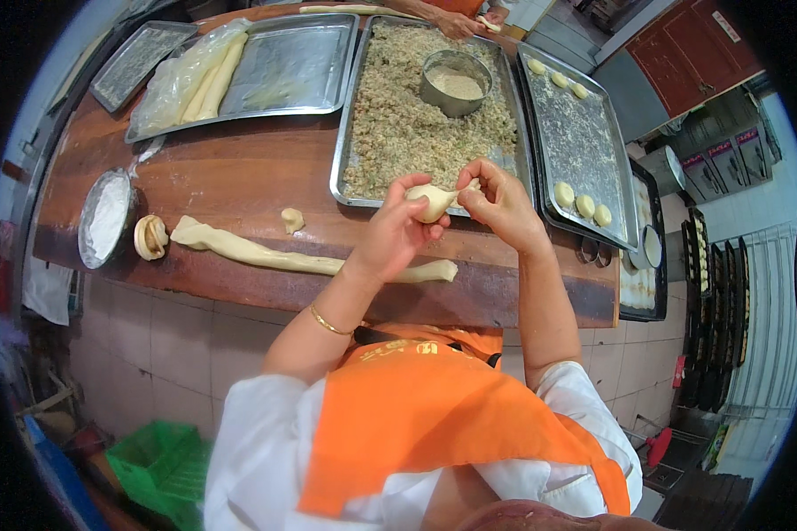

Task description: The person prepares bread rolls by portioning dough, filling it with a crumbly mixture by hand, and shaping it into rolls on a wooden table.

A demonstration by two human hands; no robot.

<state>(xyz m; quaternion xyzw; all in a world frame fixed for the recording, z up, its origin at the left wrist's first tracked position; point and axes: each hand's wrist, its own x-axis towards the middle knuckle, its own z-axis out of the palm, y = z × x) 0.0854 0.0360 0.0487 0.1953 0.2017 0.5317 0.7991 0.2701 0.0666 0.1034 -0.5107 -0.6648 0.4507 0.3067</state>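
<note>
My left hand [393,232] cups a smooth, pale dough ball [431,203], with fingers and thumb curled round it. My right hand [506,212] pinches the drawn-out neck of the same dough ball on its right side. Both hands are held above the table's near side, by the front edge of a large metal tray [344,133] spread with crumbly, greenish-beige filling [394,106]. Beneath my left forearm a long dough rope [257,253] lies across the wooden table. Beyond the rope sits a small torn dough lump [292,220].
A round metal container [445,104] stands in the filling. At right, a floured tray [584,133] carries several dough rounds [584,206]. Far left, a tray [297,62] holds plastic-covered dough strips. A flour bowl [133,199] sits at left. Another person's hand [459,25] is at the far side.
</note>
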